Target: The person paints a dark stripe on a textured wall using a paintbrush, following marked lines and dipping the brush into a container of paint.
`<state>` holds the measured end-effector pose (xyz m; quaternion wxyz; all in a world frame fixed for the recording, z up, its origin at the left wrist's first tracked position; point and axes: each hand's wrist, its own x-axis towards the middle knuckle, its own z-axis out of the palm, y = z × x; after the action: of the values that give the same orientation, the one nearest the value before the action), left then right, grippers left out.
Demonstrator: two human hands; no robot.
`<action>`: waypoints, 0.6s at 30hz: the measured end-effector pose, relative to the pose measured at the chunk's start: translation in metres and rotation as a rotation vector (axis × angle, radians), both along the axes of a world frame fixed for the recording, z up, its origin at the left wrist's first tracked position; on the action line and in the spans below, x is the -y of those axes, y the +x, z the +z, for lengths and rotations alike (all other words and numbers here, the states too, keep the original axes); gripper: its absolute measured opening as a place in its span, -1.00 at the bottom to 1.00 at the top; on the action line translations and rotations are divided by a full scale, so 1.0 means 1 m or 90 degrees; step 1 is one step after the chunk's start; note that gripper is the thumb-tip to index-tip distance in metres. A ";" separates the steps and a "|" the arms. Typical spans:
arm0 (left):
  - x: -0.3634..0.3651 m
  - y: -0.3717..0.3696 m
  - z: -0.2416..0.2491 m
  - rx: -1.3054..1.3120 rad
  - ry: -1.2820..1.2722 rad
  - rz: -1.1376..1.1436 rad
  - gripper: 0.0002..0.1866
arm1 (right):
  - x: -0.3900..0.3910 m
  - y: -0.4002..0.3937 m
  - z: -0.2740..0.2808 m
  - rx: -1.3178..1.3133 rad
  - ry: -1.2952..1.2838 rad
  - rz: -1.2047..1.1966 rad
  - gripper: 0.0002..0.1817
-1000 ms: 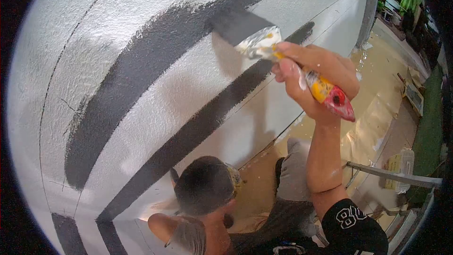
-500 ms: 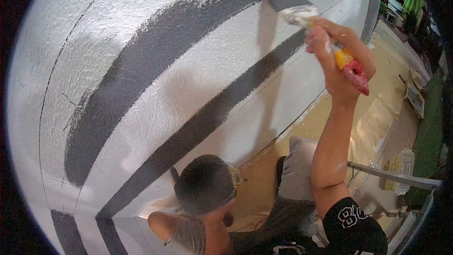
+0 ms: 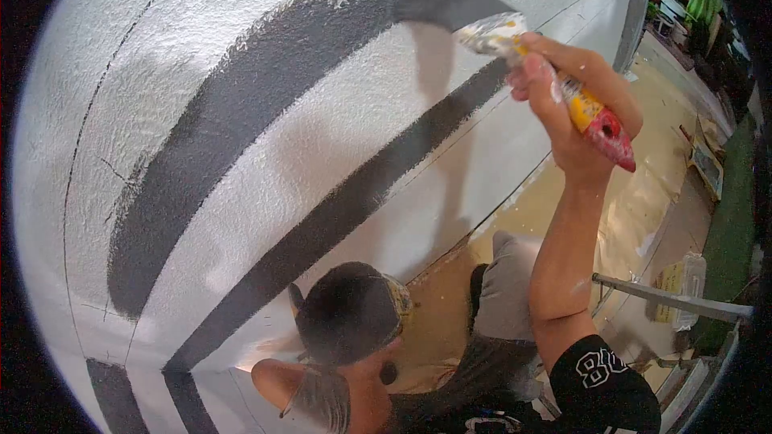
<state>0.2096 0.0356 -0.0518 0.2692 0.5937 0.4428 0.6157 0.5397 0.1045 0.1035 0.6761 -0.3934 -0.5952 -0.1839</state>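
- Just past the fingertips of the right hand (image 3: 583, 96): paintbrush (image 3: 492, 34), bristles on the wall (image 3: 322, 141) at the upper end of the broad dark band (image 3: 221, 120).
- Right hand closed around the brush handle, red tip out behind the palm.
- Left hand: couldn't make it out for sure among the skin at lower left, so can't tell its state.
- Left of the right hand, done: broad band covered in solid dark grey along most of its run. Lower edge fairly clean, upper edge ragged.
- Below and left of the hand, done: narrower band (image 3: 322, 217), filled almost up to the fingers; far end partly hidden.
- Far lower left of the hand: two short dark stripes (image 3: 117, 398), also filled.
- Left over, my read: broad band looked unfinished at the brush end and rough along its top. Thin drawn lines ran on above and right of the hand with pale wall between.
- Overall: maybe past halfway on the broad band, hard to judge.
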 end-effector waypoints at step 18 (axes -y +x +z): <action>-0.001 0.005 0.004 0.019 0.001 -0.009 0.19 | 0.005 -0.019 0.019 0.163 0.081 -0.077 -0.83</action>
<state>0.2149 0.0364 -0.0474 0.2797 0.5879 0.4342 0.6226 0.5207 0.0992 0.1220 0.6062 -0.3581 -0.6387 -0.3105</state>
